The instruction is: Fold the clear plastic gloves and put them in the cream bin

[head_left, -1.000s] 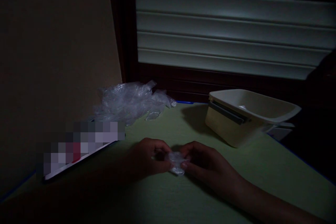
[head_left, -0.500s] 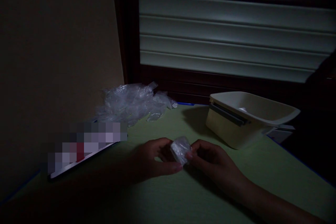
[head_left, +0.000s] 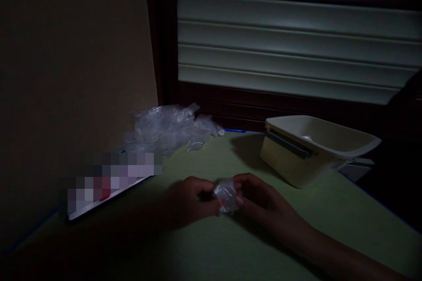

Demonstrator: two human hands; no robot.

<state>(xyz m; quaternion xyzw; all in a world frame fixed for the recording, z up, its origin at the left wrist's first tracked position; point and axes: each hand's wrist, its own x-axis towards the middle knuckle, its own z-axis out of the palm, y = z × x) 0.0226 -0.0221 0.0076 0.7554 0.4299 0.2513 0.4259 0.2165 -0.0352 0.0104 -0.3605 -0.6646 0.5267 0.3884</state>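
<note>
Between my two hands is a small clear plastic bag [head_left: 226,195], crumpled or folded into a compact piece and held just above the green table. My left hand [head_left: 198,198] pinches its left edge between thumb and fingers. On the other side, my right hand [head_left: 259,197] grips the right edge, thumb in front and fingers behind. Dim light hides whether anything is inside the bag. Beyond my hands, a loose heap of clear plastic bags [head_left: 168,127] lies at the table's back left.
A cream plastic bin [head_left: 283,164] with a grey handle stands at the back right. At the left lies a flat device with a blurred screen [head_left: 112,191]. The green table [head_left: 211,246] has a blue edge and meets a wall [head_left: 75,52] and a slatted panel [head_left: 280,48].
My left thumb and fingers have closed onto the bag's left edge. The bag has tilted and dropped slightly, and my right fingers have shifted over its top edge. The view has moved slightly.
</note>
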